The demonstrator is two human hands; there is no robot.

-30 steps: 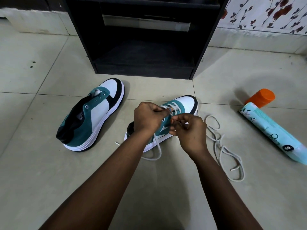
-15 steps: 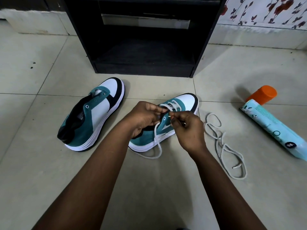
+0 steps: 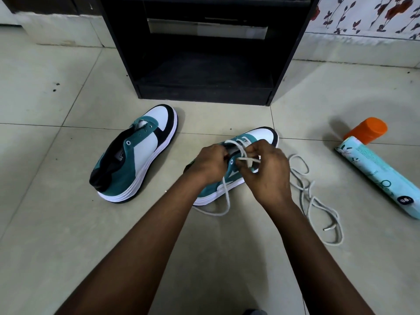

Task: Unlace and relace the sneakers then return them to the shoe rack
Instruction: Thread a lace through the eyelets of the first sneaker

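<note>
Two teal, white and black sneakers lie on the tiled floor. The left sneaker (image 3: pixel 136 155) has no lace and rests alone. Over the right sneaker (image 3: pixel 259 137) both my hands work. My left hand (image 3: pixel 210 163) grips the shoe's upper edge by the eyelets. My right hand (image 3: pixel 267 169) pinches the white lace (image 3: pixel 242 153), part of which is threaded through the front eyelets. One end of that lace trails on the floor under my left wrist. A second, loose lace (image 3: pixel 316 196) lies coiled to the right of the shoe.
A black shoe rack (image 3: pixel 204 53) with an open lower shelf stands straight ahead against the wall. A light blue spray can (image 3: pixel 381 178) with an orange cap lies on the floor at the right. Floral wallpaper is at top right.
My right hand has pulled a length of lace up and out of the eyelets, so a loop now shows between my hands. The shoe has shifted slightly.
</note>
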